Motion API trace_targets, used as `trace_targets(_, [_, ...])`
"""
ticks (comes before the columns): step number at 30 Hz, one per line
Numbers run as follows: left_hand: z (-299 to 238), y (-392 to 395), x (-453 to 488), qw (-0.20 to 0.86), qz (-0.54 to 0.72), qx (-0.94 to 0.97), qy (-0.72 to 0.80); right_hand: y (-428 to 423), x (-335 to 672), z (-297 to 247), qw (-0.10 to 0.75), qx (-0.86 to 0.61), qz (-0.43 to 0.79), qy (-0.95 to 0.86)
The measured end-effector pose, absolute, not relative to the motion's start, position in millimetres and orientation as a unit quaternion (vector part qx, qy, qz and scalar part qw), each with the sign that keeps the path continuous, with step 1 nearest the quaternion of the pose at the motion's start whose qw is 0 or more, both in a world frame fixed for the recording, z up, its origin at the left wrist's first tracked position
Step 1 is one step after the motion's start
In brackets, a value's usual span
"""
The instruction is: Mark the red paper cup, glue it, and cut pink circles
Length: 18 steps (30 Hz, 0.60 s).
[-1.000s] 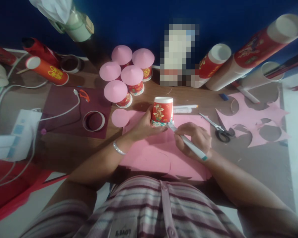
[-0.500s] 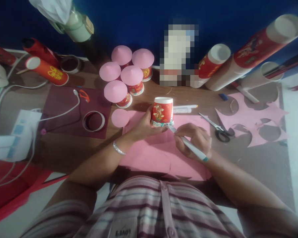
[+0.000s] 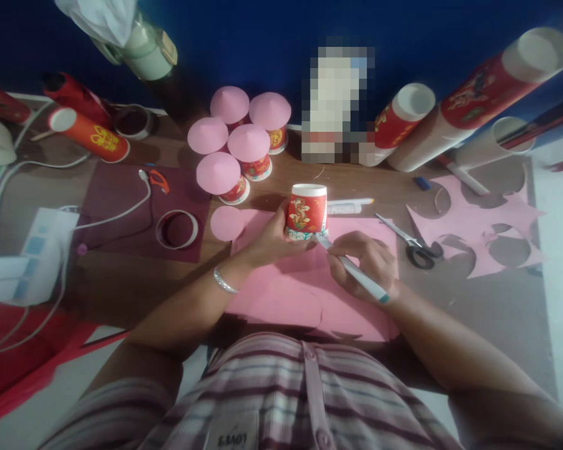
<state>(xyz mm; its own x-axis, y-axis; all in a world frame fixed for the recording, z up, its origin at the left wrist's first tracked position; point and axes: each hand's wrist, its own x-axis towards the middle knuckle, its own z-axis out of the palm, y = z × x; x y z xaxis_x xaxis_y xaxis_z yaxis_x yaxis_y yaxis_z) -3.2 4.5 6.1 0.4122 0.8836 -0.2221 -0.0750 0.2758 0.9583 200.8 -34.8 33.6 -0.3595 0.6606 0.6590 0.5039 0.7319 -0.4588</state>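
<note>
A red paper cup [image 3: 308, 211] with a gold dragon print, a white rim and a white band with green marks stands upright in my left hand [image 3: 276, 236]. My left fingers wrap round its lower left side. My right hand [image 3: 366, 262] is closed round a white marker pen [image 3: 359, 277] with a green end. The pen's tip meets or nearly meets the green-marked band at the cup's lower right. Beneath both hands lie pink paper sheets [image 3: 281, 300]. A small pink paper disc [image 3: 228, 223] is left of the cup.
Several red cups with pink cone tops [image 3: 248, 142] stand behind to the left. Scissors [image 3: 415, 245] and cut pink scraps [image 3: 483, 219] lie at right. Pens [image 3: 349, 205] lie behind the sheets. A tape roll [image 3: 177, 229] and white cable [image 3: 117, 220] are at left; tall tubes [image 3: 490, 94] stand back right.
My right hand and the marker pen have shifted slightly left along the cup's lower edge. The cup and my left hand stay in place.
</note>
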Motion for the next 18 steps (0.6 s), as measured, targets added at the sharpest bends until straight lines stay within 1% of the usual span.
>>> trace_targets(18, [12.2,5.0,1.2,0.661,0.348,0.497,0.442,-34.6,203.5,28.3,0.45,-0.366,0.095,-0.809])
